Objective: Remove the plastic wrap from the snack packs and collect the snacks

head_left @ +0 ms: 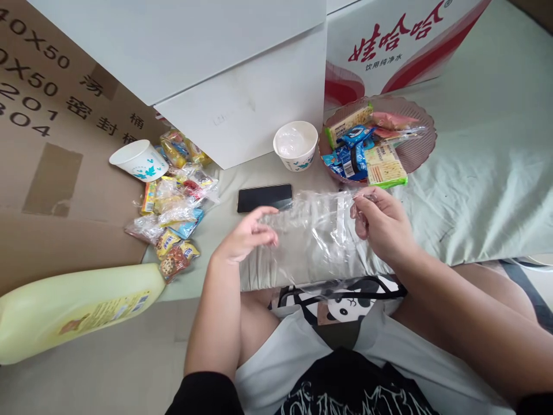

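Note:
A clear plastic bag (319,248) spreads between my hands, above the front edge of the cloth-covered surface. My right hand (386,225) pinches the bag's upper right corner, its fingers curled around the film. At the bag's left edge, my left hand (244,236) has its thumb and fingers apart; the film reaches its fingertips, and I cannot make out any grip on it. Just behind the bag lies a dark phone (264,197). A white paper cup (296,158) with clear plastic inside stands farther back.
A scalloped bowl (425,135) holds packaged snacks at the back right. On the left lie several wrapped snacks (173,213), a tipped paper cup (140,161) and a pale yellow bottle (82,305). White boxes (259,115) and a brown carton (26,132) wall the back and left.

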Demonstrator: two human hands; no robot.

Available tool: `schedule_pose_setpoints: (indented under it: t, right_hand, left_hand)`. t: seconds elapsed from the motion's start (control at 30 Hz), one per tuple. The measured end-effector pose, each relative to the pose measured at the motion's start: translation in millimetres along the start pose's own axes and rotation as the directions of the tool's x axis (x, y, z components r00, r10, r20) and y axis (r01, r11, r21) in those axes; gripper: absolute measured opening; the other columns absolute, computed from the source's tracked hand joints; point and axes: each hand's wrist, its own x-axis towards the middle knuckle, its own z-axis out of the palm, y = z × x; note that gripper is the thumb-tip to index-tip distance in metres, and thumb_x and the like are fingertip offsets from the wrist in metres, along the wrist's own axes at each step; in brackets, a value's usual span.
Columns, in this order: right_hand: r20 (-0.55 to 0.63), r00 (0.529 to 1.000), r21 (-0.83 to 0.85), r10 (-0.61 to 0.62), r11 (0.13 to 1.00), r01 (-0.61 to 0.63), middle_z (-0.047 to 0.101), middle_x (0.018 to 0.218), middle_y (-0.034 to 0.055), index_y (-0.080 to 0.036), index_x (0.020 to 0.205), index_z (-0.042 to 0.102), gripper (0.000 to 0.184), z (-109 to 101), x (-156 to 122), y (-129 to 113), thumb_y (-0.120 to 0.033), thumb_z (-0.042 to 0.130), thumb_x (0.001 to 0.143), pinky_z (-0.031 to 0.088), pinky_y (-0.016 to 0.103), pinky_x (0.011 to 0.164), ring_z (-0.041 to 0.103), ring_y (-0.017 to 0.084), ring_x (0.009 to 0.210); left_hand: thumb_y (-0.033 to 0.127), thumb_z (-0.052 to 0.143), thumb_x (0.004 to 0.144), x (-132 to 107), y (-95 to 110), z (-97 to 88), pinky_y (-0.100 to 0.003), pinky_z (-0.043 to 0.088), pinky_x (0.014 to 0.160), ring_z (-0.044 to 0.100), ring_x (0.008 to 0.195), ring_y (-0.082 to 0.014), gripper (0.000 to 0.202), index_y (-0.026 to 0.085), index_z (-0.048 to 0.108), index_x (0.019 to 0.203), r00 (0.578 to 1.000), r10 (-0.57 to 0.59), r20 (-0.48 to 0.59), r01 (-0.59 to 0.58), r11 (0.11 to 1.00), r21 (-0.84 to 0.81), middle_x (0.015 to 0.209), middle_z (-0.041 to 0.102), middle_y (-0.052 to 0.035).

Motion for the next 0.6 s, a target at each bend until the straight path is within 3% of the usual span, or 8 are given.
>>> schedule_pose_setpoints:
  t: [0.07,0.13,0.2,0.27,0.37,0.43,0.5,0.6]
  right_hand:
    - [-0.023,1.0,0.037,0.015,0.999,-0.014,0.059,0.065,-0.0068,-0.024,0.081,0.05,0.025,0,0,0,-0.042,0.069,0.082,0.025,0.021,0.03,0.036,0.003,0.031]
    - [-0.03,0.999,0.043,0.026,0.999,-0.025,0.063,0.071,-0.0056,-0.025,0.082,0.049,0.026,1,-1,0,-0.042,0.068,0.081,0.026,0.02,0.03,0.036,0.003,0.031]
    - [-0.017,0.999,0.028,0.037,0.999,-0.037,0.066,0.078,-0.0042,-0.025,0.083,0.047,0.027,2,-1,2,-0.042,0.068,0.08,0.03,0.02,0.032,0.042,0.003,0.033]
    - [0.019,0.998,0.001,0.056,0.998,-0.056,0.068,0.082,-0.0024,-0.024,0.084,0.047,0.028,2,0,5,-0.042,0.068,0.08,0.036,0.02,0.036,0.051,0.005,0.039]
    - [0.066,0.996,-0.078,0.063,0.995,-0.057,0.069,0.089,0.0016,-0.023,0.084,0.052,0.026,1,1,9,-0.043,0.067,0.08,0.048,0.021,0.047,0.066,0.011,0.063]
    - [0.055,0.998,-0.13,0.035,0.991,-0.027,0.069,0.09,0.0032,-0.022,0.082,0.055,0.024,0,1,11,-0.043,0.066,0.082,0.052,0.022,0.054,0.069,0.014,0.077]
    - [0.029,1.0,-0.146,0.011,0.989,-0.006,0.069,0.083,0.0018,-0.022,0.083,0.056,0.022,-1,2,10,-0.042,0.065,0.083,0.052,0.023,0.054,0.068,0.014,0.072]
    - [-0.005,1.0,-0.116,0.014,0.993,-0.014,0.063,0.062,-0.0051,-0.025,0.102,0.054,0.023,-2,3,7,-0.037,0.063,0.085,0.047,0.025,0.047,0.06,0.012,0.049]
  left_hand:
    - [0.032,0.082,0.071,6,1,0.8,-0.024,0.057,0.068,0.073,0.07,-0.0141,0.054,0.024,0.058,0.119,0.938,0.2,-0.283,-0.249,0.957,-0.15,0.077,0.074,0.0006]
    - [0.046,0.076,0.076,10,2,4.2,-0.03,0.06,0.078,0.075,0.089,-0.0178,0.049,0.027,0.057,0.117,0.871,0.237,-0.43,-0.368,0.895,-0.253,0.095,0.076,-0.0027]
    - [0.053,0.075,0.076,14,2,11.2,-0.039,0.061,0.081,0.074,0.1,-0.0234,0.053,0.026,0.056,0.118,0.921,0.14,-0.364,-0.259,0.917,-0.304,0.108,0.076,-0.0084]
    - [0.044,0.081,0.073,15,0,19.9,-0.038,0.062,0.078,0.076,0.094,-0.0241,0.056,0.022,0.057,0.118,0.964,0.023,-0.267,-0.099,0.956,-0.275,0.103,0.077,-0.0104]
    - [0.026,0.083,0.068,18,-2,28.1,-0.023,0.057,0.062,0.073,0.069,-0.0156,0.042,0.017,0.064,0.104,0.945,0.008,-0.327,-0.073,0.98,-0.187,0.08,0.076,-0.0051]
    - [0.025,0.081,0.066,19,-2,28.4,-0.016,0.047,0.047,0.065,0.053,-0.0102,0.03,0.015,0.065,0.09,0.919,0.034,-0.393,-0.095,0.986,-0.137,0.067,0.072,-0.0017]
    - [0.026,0.079,0.066,20,-1,25.8,-0.014,0.031,0.036,0.052,0.039,-0.0048,0.025,0.015,0.065,0.083,0.906,0.061,-0.418,-0.115,0.988,-0.105,0.06,0.066,0.0014]
    - [0.027,0.076,0.069,18,1,20.0,-0.014,0.015,0.032,0.031,0.03,-0.0003,0.028,0.017,0.065,0.092,0.905,0.095,-0.416,-0.149,0.984,-0.099,0.053,0.059,0.0069]
